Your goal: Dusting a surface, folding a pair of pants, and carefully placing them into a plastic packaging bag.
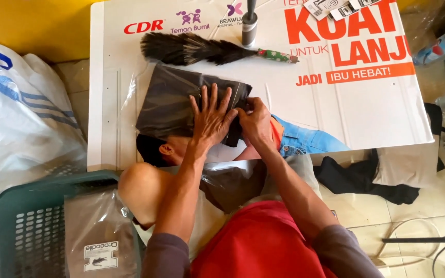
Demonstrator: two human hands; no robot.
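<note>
Flat and spread, my left hand [211,119] presses its fingers wide on a folded dark garment in a clear plastic bag [173,103], which lies in the middle of the frame on a white printed banner [361,110]. Beside it, my right hand [254,121] pinches the bag's right end, fingertips closed on the plastic and the dark cloth edge; what the thumb does underneath I cannot make out.

Just above the bag lies a dark feather duster [197,50] with a green patterned handle, and a grey cylinder [249,23] stands at the top edge, its upper part cut off. Small white tags with black print [330,7] sit at the top right, also cut by the frame. Large orange and red lettering fills the banner's upper right.

At lower left, a teal plastic basket [27,226] holds another bagged grey garment with a white rectangular label [100,256]. A white sack with blue stripes [21,103] fills the left side. Black cloth [359,177] lies on the tiled floor at right.
</note>
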